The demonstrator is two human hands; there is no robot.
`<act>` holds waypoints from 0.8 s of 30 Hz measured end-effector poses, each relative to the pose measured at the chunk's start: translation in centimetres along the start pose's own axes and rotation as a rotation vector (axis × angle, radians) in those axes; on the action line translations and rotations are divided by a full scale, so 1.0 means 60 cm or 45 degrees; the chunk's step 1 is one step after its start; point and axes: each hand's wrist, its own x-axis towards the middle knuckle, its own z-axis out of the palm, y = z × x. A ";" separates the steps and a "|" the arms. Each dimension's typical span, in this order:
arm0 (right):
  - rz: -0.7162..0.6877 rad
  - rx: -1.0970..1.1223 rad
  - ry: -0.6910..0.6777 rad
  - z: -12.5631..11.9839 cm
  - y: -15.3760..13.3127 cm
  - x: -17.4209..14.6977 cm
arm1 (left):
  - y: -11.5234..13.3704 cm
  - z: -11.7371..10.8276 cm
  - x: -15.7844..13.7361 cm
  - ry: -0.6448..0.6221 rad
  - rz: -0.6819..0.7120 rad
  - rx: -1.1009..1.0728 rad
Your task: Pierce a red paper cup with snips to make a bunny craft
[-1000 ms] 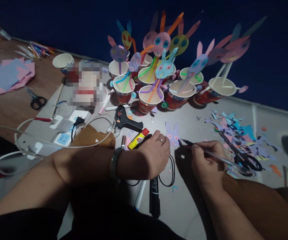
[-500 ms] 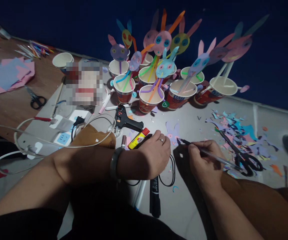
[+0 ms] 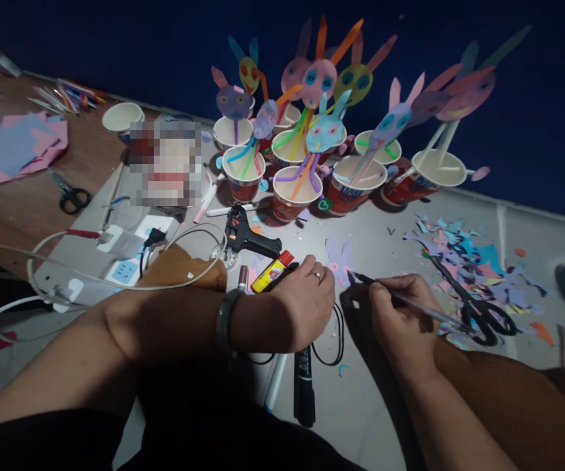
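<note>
A small lilac paper rabbit face point(image 3: 340, 256) with pink eyes lies flat on the grey table. My left hand point(image 3: 307, 297), a ring on one finger, rests at its left edge with the fingers bent together and holds it down; the fingertips are partly hidden. In my right hand point(image 3: 405, 320) is a pen point(image 3: 427, 309) with a clear barrel, pinched between thumb and fingers. The pen's dark tip points left, at the right side of the face. A glue stick point(image 3: 271, 271) and a black marker point(image 3: 305, 386) lie beside my left hand.
Paper cups point(image 3: 297, 193) with rabbit figures stand at the back. A hot glue gun point(image 3: 253, 235) lies left of centre, near a power strip point(image 3: 130, 261) and its cables. Black scissors point(image 3: 473, 307) lie on paper scraps point(image 3: 479, 252) at right. Smaller scissors point(image 3: 70, 195) are at left.
The pen's tip and my right hand have shifted very slightly. My left hand stays in place, and the paper face has not visibly moved.
</note>
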 end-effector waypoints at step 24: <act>0.008 -0.001 -0.008 0.000 0.003 0.001 | 0.000 -0.002 0.001 -0.026 -0.003 0.015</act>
